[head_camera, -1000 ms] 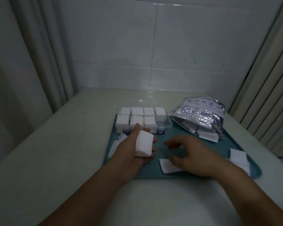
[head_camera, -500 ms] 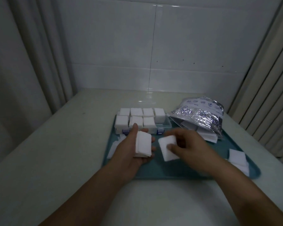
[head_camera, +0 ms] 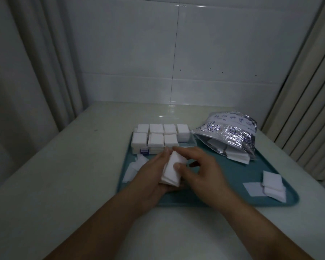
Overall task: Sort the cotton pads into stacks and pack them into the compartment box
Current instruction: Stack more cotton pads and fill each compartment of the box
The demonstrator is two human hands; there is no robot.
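Head view: teal tray (head_camera: 233, 184) on pale table (head_camera: 64, 184); tiled wall (head_camera: 176, 53).

over the teal tray (head_camera: 233, 184) the left hand (head_camera: 150, 177) holds a stack of white cotton pads (head_camera: 172, 170) in its grip, while the right hand (head_camera: 201, 171) presses thumb and fingers against the top pad. behind the hands the clear compartment box (head_camera: 159, 138) sits on the tray with seven compartments filled with pads. a silver foil bag (head_camera: 231, 133) lies open on the tray's far right, pads spilling from its mouth. loose pads (head_camera: 134, 166) lie left of the hands and more pads (head_camera: 270, 182) near the tray's right edge. the tray rests on a pale worktop (head_camera: 64, 184).
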